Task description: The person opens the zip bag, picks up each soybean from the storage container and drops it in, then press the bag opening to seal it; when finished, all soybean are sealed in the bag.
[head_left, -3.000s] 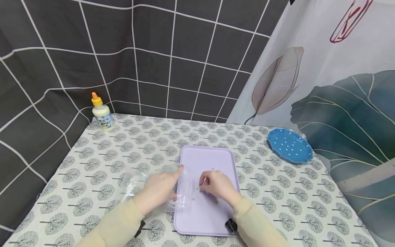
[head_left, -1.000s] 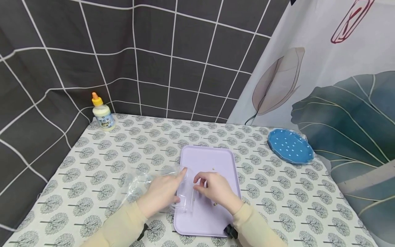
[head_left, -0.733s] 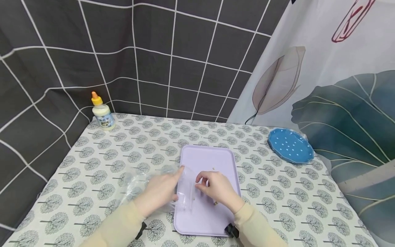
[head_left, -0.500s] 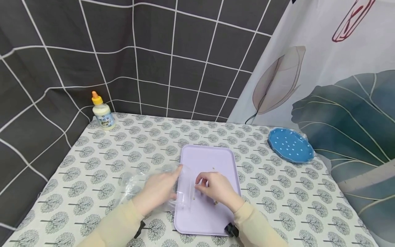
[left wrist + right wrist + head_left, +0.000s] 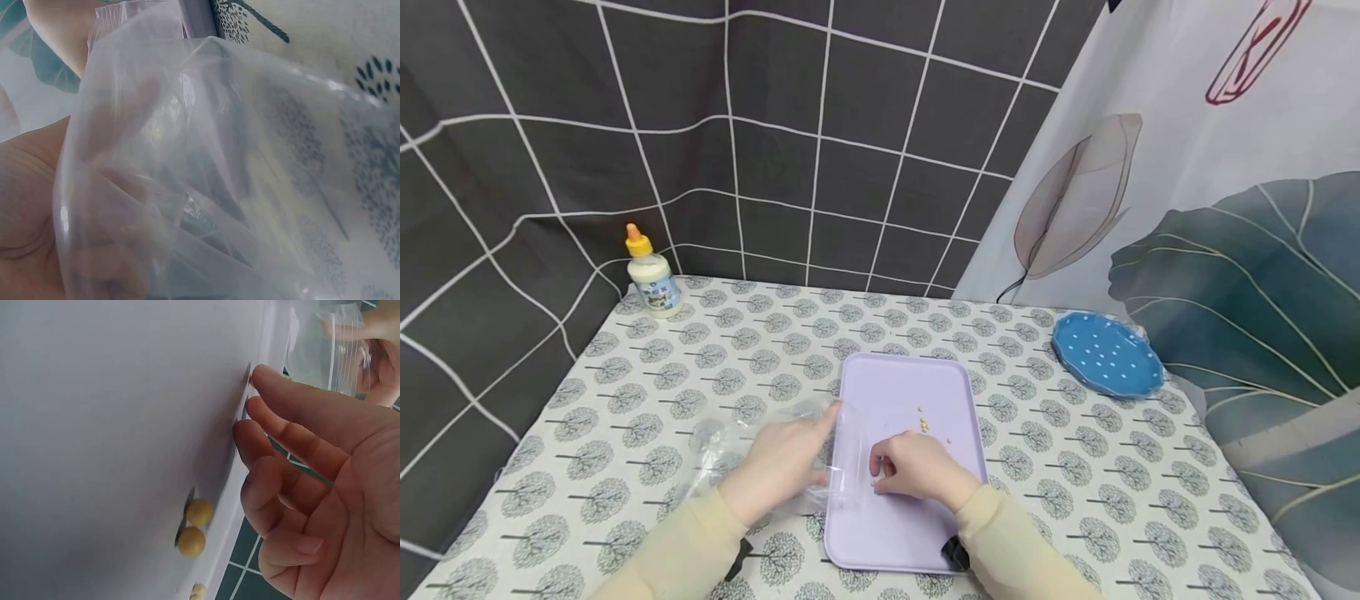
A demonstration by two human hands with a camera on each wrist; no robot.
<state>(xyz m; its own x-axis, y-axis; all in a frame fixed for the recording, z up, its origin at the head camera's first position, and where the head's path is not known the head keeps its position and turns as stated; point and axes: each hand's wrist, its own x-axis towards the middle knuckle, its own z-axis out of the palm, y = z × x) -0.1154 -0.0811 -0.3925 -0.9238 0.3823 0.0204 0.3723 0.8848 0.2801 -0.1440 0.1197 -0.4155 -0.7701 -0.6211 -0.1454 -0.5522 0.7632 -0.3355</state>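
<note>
Lilac tray (image 5: 917,392), yellow beans (image 5: 195,526), clear bag (image 5: 752,450), blue white-dotted plate (image 5: 1105,354), tree-print tablecloth (image 5: 700,367).

Right wrist view: we see our right hand (image 5: 325,481) with fingers (image 5: 294,400) loosely bent, tips touching the lilac tray (image 5: 112,425). No grip on anything. Two yellow beans (image 5: 195,526) sit touching each other on the tray, just beside the fingers; a third bean (image 5: 199,589) is at the bottom edge. Clear bag (image 5: 325,350) at top right, another hand (image 5: 375,344) behind it.

The clear bag (image 5: 760,454) hides part of the left hand (image 5: 782,467), whose grip seems unclear.
</note>
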